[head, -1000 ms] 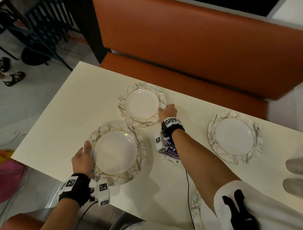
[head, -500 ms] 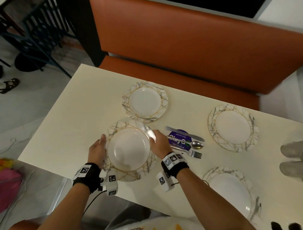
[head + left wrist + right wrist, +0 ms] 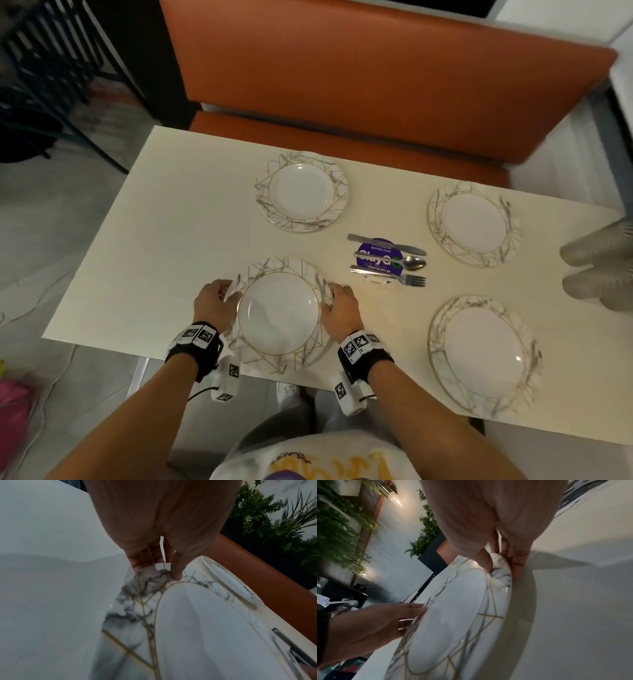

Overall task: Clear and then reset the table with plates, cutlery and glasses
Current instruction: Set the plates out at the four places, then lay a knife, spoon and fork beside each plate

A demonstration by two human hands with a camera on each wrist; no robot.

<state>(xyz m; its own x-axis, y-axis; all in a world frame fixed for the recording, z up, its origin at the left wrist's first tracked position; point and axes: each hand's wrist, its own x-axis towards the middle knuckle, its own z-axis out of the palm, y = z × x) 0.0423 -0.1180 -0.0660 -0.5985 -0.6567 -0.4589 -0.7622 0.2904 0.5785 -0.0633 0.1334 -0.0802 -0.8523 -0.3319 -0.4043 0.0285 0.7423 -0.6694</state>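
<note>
A marble-patterned plate with gold lines (image 3: 279, 317) is at the table's (image 3: 164, 240) front left, its near rim past the front edge. My left hand (image 3: 214, 301) pinches its left rim, thumb on top and fingers beneath, as the left wrist view shows (image 3: 159, 569). My right hand (image 3: 339, 306) pinches the right rim the same way (image 3: 501, 566). The plate (image 3: 453, 615) casts a wide shadow; I cannot tell whether it touches the table. A knife (image 3: 387, 244), spoon (image 3: 394, 262) and fork (image 3: 387, 275) lie side by side just right of it.
Three more matching plates lie on the table: far left (image 3: 301, 192), far right (image 3: 474, 224), near right (image 3: 483, 353). The cutlery lies across a purple round sticker (image 3: 378, 255). Blurred glasses (image 3: 603, 267) show at the right edge. An orange bench (image 3: 376, 85) runs behind the table.
My right hand left the far left plate and came to the near plate's right rim. Both hands now hold that plate, which has shifted right and toward the front edge.
</note>
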